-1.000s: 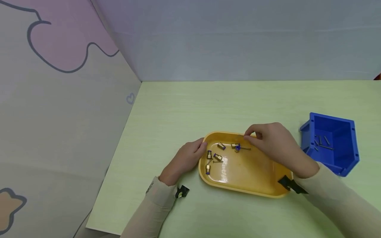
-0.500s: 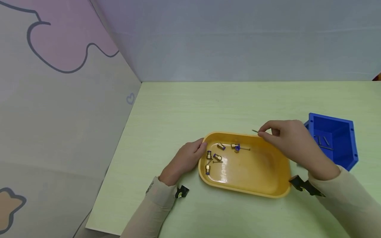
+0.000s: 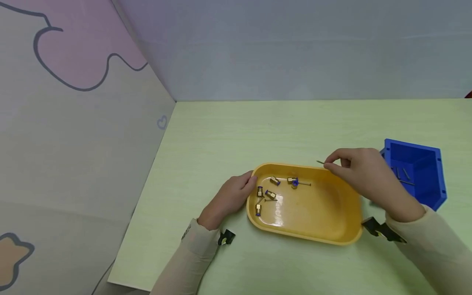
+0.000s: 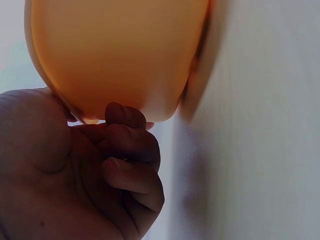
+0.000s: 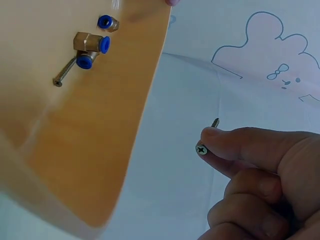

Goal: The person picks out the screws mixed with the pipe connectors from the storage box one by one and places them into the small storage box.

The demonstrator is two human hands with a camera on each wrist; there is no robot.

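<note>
Now | right hand (image 3: pixel 363 174) has lifted a screw (image 3: pixel 320 162) out of the yellow tray (image 3: pixel 332 233), grip pinching its head end | screw in the air above the tray's far rim | long axis near level, tip to 10 o'clock | left hand (image 3: pixel 230 196) curls on the tray's 9 o'clock rim | blue bin (image 3: pixel 429 192) at 3 o'clock on the worktop (image 3: pixel 228 135).

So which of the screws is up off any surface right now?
The screw pinched in the right hand's fingers, held beyond the yellow tray's far rim. The other screws lie flat in the tray or in the blue bin.
</note>
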